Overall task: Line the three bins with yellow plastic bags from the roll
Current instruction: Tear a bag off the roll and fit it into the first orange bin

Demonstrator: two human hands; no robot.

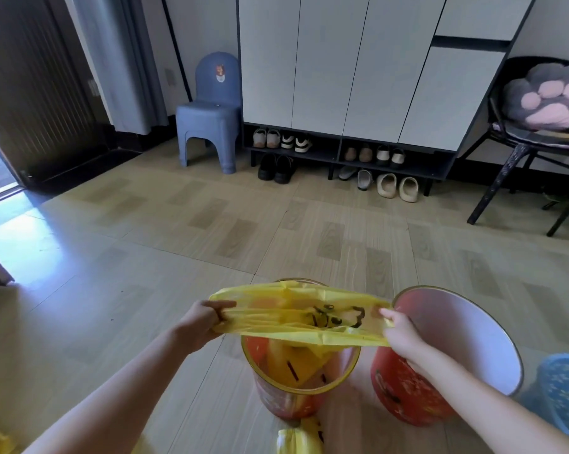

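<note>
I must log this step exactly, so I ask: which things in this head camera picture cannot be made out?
- Third bin: only a blue rim shows at the right edge; the frame cuts it off.
- Bag roll: cut off by the bottom edge.
- Black print on the yellow bag: crumpled folds make it unreadable.
- Floor of the middle bin: hidden by the bag held by the left hand and right hand.

I am in the entryway of a home: a tall white shoe cabinet [358,67] lines the wall, with pairs of shoes and slippers [397,187] on its open lower racks and the wood-look floor [145,250]. A child's blue plastic chair [211,113] stands beside it, a paw-shaped cushion [548,99] sits on a dark chair, and the door [31,93] stands open at my left
</note>
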